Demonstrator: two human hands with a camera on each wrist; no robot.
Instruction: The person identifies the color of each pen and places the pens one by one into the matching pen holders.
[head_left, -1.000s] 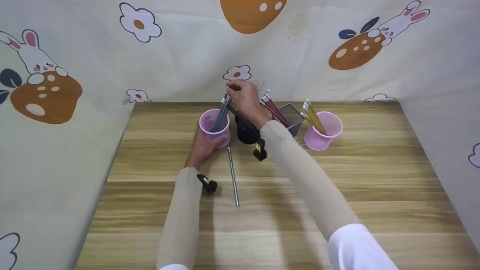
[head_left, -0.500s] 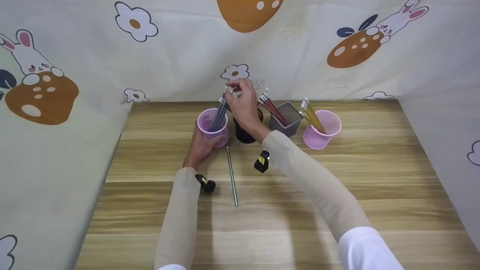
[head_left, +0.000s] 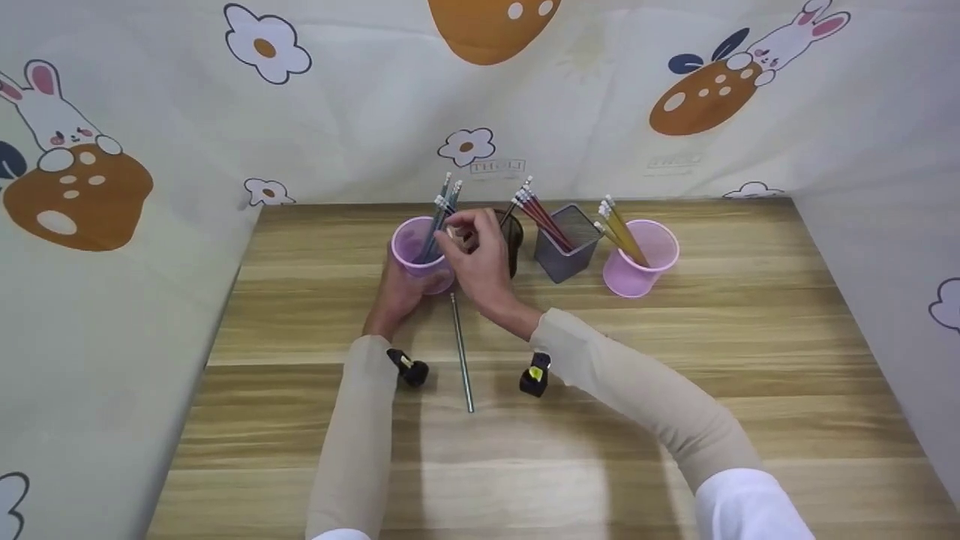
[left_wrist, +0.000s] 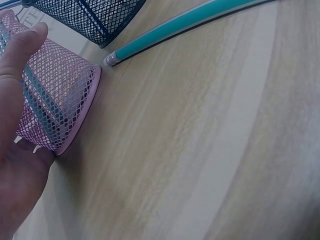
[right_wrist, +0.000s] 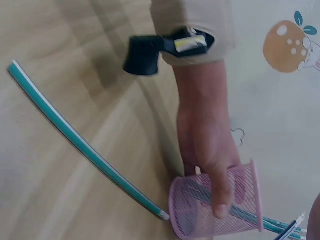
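My left hand [head_left: 396,296] grips a pink mesh pencil cup [left_wrist: 75,75] from its left side, thumb across the front. Several teal pencils [head_left: 437,225] with white ends lean in that cup. A loose teal pencil [head_left: 462,352] lies on the table in front, its eraser end close to the cup's base. Just right of the cup's rim is my right hand [head_left: 480,259], fingers loosely bent, with nothing seen between them. It partly hides a black pencil cup [head_left: 514,240] behind it. In the right wrist view the left hand's thumb lies along the pink mesh.
To the right stand a grey square mesh holder [head_left: 559,266] with red pencils [head_left: 546,217] and a second pink cup [head_left: 630,281] with yellow pencils [head_left: 626,236]. A patterned cloth wall [head_left: 360,135] rises behind the wooden table [head_left: 712,375].
My right hand has come down and nearer from the tops of the teal pencils, which now show uncovered. The left hand keeps its grip on the pink cup.
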